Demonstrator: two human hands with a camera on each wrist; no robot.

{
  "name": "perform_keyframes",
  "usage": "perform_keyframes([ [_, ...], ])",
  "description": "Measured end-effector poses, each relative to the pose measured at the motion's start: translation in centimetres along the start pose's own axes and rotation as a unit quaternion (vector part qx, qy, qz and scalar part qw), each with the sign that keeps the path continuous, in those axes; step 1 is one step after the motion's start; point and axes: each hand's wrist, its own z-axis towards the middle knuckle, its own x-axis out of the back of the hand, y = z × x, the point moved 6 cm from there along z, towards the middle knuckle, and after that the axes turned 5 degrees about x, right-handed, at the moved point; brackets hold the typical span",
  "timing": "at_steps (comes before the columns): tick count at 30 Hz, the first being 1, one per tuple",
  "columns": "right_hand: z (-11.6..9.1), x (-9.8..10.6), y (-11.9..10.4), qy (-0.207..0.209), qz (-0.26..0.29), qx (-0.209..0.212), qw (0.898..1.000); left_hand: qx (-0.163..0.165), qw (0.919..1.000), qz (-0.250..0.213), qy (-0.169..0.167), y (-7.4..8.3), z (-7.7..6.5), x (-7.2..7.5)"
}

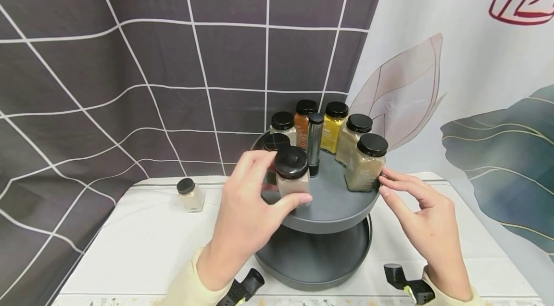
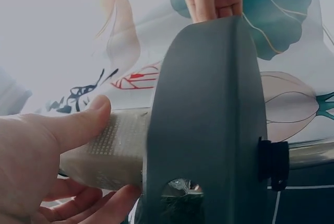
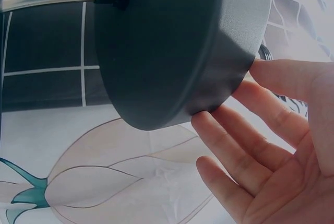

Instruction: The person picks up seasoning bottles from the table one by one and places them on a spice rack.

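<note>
My left hand (image 1: 248, 210) holds a square spice jar (image 1: 293, 185) with a black lid and beige contents, thumb on one side and fingers on the other. The jar is at the front left of the upper tier of a grey two-tier rack (image 1: 329, 224); in the left wrist view its base is close to the tier's rim. My right hand (image 1: 426, 217) touches the right rim of that tier with thumb and extended fingertips (image 3: 201, 119). Beside these fingertips stands another beige jar (image 1: 365, 166).
Several more black-lidded jars stand around the upper tier, among them an orange one (image 1: 301, 128) and a yellow one (image 1: 332, 130), about a central post (image 1: 314, 142). A small pale jar (image 1: 192, 198) stands on the white table (image 1: 143, 243) at left. Curtains hang behind.
</note>
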Motion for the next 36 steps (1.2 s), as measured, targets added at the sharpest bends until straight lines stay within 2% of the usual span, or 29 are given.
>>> perform_keyframes([
  [8,0.0,0.0,-0.1,0.001,-0.003,0.006,1.000,0.001,0.9994,0.035,-0.005,-0.3,-0.7,-1.1],
  [19,0.0,0.1,-0.2,0.002,-0.004,0.005,1.000,0.008,0.9978,0.064,-0.012,-0.8,-1.0,-1.7],
  [28,0.1,0.0,-0.3,0.004,-0.001,0.013,1.000,0.030,0.9967,0.075,-0.011,-1.0,-1.0,-2.0],
  [36,0.2,0.0,-0.3,0.015,0.015,0.025,0.999,0.054,0.9967,0.059,-0.016,-1.3,-1.0,-2.2],
])
